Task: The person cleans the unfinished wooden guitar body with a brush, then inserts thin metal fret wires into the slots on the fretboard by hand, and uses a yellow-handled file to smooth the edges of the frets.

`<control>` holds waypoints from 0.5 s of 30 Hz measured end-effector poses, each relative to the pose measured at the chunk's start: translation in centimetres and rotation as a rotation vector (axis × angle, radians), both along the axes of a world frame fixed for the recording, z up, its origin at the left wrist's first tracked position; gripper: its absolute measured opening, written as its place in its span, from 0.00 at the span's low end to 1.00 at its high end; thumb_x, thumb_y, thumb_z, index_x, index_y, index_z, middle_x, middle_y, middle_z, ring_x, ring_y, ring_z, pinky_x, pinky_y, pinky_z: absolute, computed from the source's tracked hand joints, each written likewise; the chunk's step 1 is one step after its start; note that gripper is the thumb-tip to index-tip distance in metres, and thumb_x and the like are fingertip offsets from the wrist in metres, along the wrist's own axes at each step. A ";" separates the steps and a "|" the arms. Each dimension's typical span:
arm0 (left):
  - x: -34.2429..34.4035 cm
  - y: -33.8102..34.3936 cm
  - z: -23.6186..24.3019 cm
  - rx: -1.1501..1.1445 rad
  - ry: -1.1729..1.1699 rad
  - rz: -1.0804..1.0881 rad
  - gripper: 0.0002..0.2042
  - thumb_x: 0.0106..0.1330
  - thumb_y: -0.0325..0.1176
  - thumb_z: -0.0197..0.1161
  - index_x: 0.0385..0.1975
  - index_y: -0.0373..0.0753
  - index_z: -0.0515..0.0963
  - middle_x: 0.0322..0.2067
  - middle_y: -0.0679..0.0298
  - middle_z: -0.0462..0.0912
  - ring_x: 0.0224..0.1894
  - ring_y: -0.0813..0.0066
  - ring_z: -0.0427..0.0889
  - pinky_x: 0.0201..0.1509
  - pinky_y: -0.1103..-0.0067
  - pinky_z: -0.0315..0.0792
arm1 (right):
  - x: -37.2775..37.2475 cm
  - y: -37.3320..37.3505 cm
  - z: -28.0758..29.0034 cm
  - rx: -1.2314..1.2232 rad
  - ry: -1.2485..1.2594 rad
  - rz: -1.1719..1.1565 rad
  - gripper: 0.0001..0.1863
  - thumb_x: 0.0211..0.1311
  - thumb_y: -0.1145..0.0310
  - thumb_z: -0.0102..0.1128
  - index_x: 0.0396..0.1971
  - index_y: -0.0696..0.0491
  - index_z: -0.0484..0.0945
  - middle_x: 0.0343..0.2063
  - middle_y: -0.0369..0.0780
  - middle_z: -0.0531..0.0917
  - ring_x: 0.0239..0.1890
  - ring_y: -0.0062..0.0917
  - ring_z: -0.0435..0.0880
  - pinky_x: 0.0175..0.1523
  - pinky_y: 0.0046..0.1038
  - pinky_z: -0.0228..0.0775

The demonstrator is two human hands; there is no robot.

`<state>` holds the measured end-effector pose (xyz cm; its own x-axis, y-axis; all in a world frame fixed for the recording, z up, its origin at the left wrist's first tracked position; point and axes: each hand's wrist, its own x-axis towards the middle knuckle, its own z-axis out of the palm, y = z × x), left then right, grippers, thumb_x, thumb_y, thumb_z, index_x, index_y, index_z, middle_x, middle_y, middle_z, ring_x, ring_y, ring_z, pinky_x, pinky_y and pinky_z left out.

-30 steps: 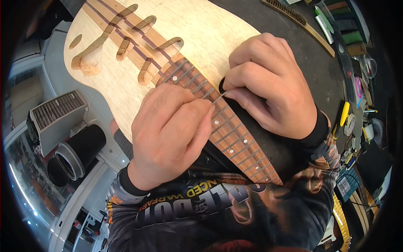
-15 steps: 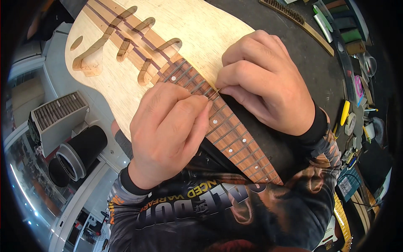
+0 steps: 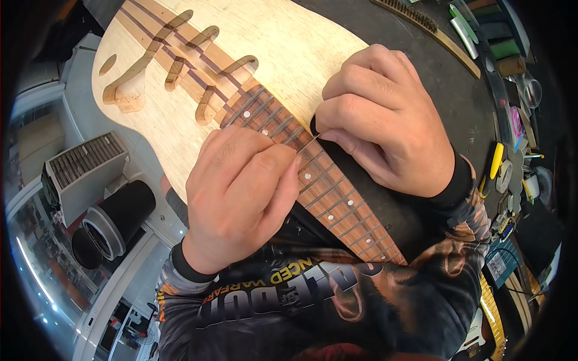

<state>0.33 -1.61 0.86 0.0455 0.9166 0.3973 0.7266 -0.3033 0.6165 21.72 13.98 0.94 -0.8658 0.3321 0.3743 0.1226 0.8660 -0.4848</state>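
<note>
An unfinished guitar body (image 3: 283,42) of pale wood lies at a slant, with its dark brown fretboard (image 3: 337,190) running toward me at lower right. The board has white dot inlays and metal frets. My left hand (image 3: 244,189) is closed in a pinch over the board's near-left edge. Across from it, my right hand (image 3: 385,123) pinches beside the far edge. Between the two sets of fingertips a thin piece of fret wire (image 3: 310,143) spans the fretboard. Its ends are hidden in my fingers, and I cannot tell whether it sits in a slot.
On the dark bench, a wooden-handled wire brush (image 3: 430,33) lies at the upper right. A yellow-handled tool (image 3: 495,160) and other tools crowd the right side. Another guitar neck (image 3: 490,310) shows at lower right. A black bin (image 3: 123,210) stands on the floor at left.
My right hand has moved slightly right, away from the fretboard's edge, and more of the fret wire shows between my hands. The guitar has shifted slightly left.
</note>
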 end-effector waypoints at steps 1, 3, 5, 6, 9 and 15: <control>0.1 0.0 0.0 -0.002 0.002 0.011 0.12 0.61 0.12 0.79 0.42 0.30 0.88 0.34 0.55 0.87 0.34 0.57 0.86 0.37 0.68 0.78 | -0.2 -0.1 -0.1 0.008 -0.001 -0.018 0.14 0.59 0.73 0.83 0.43 0.46 0.88 0.45 0.32 0.86 0.53 0.37 0.83 0.59 0.41 0.70; 0.1 0.0 -0.1 -0.003 0.004 0.024 0.12 0.61 0.12 0.79 0.41 0.30 0.88 0.34 0.55 0.86 0.33 0.57 0.86 0.37 0.68 0.78 | -0.3 -0.2 -0.2 0.019 -0.001 -0.027 0.14 0.60 0.72 0.83 0.43 0.46 0.88 0.45 0.32 0.87 0.53 0.37 0.84 0.60 0.41 0.70; 0.1 0.0 -0.1 0.011 -0.007 0.030 0.12 0.61 0.11 0.79 0.41 0.31 0.88 0.34 0.55 0.87 0.33 0.57 0.86 0.37 0.68 0.78 | -0.4 -0.3 -0.4 0.033 -0.001 -0.040 0.14 0.60 0.72 0.83 0.44 0.46 0.88 0.45 0.32 0.87 0.53 0.36 0.84 0.60 0.41 0.70; 0.2 0.0 -0.1 0.012 -0.007 0.028 0.12 0.61 0.11 0.79 0.41 0.31 0.88 0.34 0.55 0.87 0.33 0.57 0.86 0.37 0.68 0.78 | -0.5 -0.3 -0.4 0.035 0.005 -0.046 0.14 0.60 0.72 0.83 0.43 0.46 0.88 0.45 0.32 0.87 0.53 0.36 0.84 0.60 0.41 0.70; 0.2 -0.1 0.1 -0.011 -0.016 0.048 0.12 0.61 0.11 0.79 0.41 0.31 0.88 0.34 0.55 0.86 0.33 0.57 0.86 0.37 0.68 0.78 | -0.4 -0.2 -0.4 0.025 0.012 -0.046 0.15 0.59 0.72 0.83 0.43 0.46 0.87 0.45 0.32 0.87 0.54 0.36 0.84 0.61 0.41 0.70; 0.0 0.0 -0.2 0.029 -0.004 0.008 0.12 0.60 0.11 0.79 0.41 0.31 0.88 0.34 0.56 0.86 0.33 0.58 0.86 0.37 0.68 0.78 | 0.0 -0.3 -0.3 -0.002 0.019 -0.027 0.15 0.58 0.73 0.84 0.43 0.46 0.87 0.45 0.32 0.87 0.54 0.36 0.85 0.62 0.41 0.69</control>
